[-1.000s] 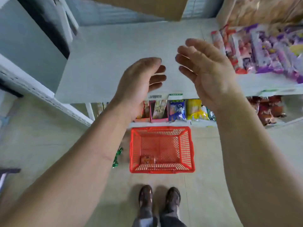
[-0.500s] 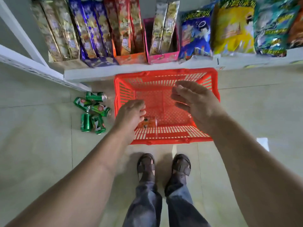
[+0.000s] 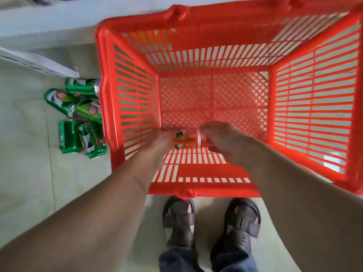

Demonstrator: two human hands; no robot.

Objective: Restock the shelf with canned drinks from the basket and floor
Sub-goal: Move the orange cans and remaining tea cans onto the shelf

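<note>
Both hands are down in the red basket [image 3: 137, 107]; the left hand [image 3: 160, 141] and right hand [image 3: 218, 138] cup the ends of an orange can [image 3: 185, 141]; five green cans [image 3: 78, 114] lie on the floor beside the basket.

Two dark strapped sandals [image 3: 211, 219] and blue trouser cuffs [image 3: 208, 261] stand on a pale tiled floor [image 3: 25, 173].

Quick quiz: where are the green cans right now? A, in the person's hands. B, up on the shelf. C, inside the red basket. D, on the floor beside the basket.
D: the green cans lie on the floor tiles outside the red basket's wall; only an orange can is inside.
</note>
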